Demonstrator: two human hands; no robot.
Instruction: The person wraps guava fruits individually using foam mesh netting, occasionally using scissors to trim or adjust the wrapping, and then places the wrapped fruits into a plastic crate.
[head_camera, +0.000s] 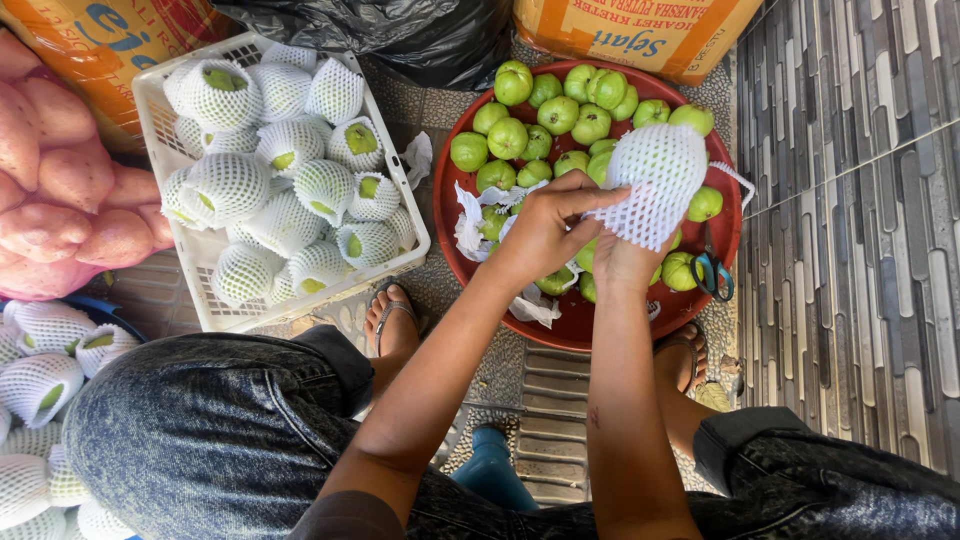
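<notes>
Both my hands work over a red round basin of green guavas. My right hand holds a guava wrapped in a white foam net sleeve from below. The fingers of my left hand pinch the net's lower edge at its left side. A white plastic crate on the left is filled with several guavas in foam nets.
Scissors with blue-green handles lie on the basin's right rim. Crumpled white paper lies in the basin. Sweet potatoes lie far left, more netted fruit at lower left. Cardboard boxes and a black bag stand behind. A tiled wall runs on the right.
</notes>
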